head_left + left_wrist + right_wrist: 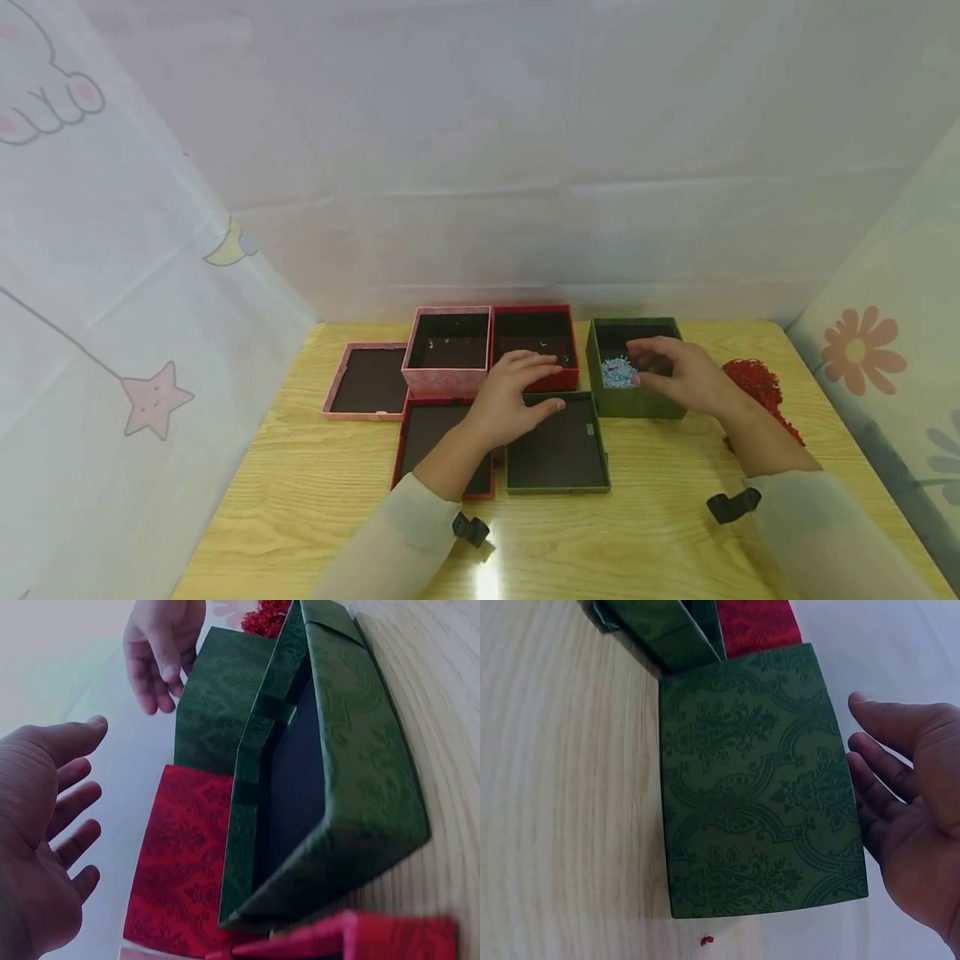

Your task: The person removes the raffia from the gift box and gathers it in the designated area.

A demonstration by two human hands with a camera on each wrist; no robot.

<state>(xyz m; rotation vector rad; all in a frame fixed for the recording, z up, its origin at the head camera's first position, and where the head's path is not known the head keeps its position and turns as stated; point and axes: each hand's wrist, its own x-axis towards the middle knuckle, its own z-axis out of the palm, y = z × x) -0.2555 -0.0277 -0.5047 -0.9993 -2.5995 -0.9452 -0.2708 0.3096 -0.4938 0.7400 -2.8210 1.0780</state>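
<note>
My right hand hovers over the open green box, its fingers loosely bent and nothing seen between them. Inside that box, light-blue shredded paper lies in the left part. In the right wrist view the hand is beside the box's patterned green wall. My left hand is held in the air above the red box and the green lid. Its fingers are spread and relaxed, and the left wrist view shows the hand holding nothing.
A pile of red shredded paper lies right of the green box. Left of the red box stands a pink box with a few scraps inside. A pink lid and a red lid lie on the wooden table. White cloth hangs behind.
</note>
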